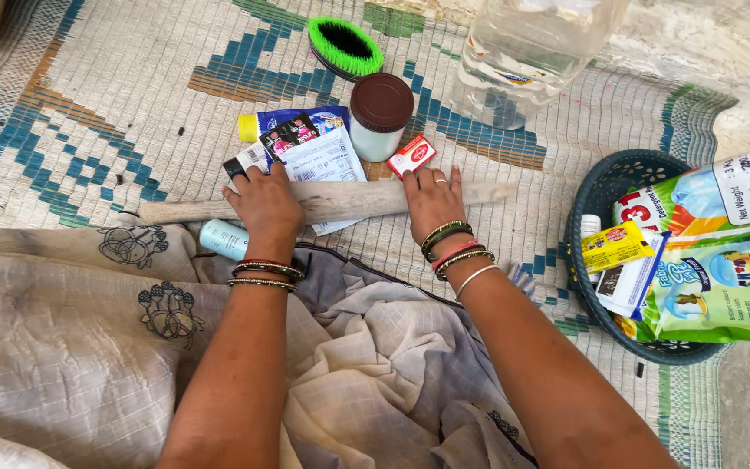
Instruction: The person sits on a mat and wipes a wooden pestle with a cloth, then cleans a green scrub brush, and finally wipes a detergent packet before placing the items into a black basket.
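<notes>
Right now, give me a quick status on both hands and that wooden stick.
Left hand and right hand flat on wooden stick, palms down. Stick lies across sachets on woven mat. Brown-lidded jar just beyond.

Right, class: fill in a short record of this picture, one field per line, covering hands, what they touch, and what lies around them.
left hand: palm down on wooden stick
right hand: palm down on the same stick
under stick: sachets on woven mat
behind: brown-lidded jar, green brush, clear bottle
right side: basket of packets
</notes>
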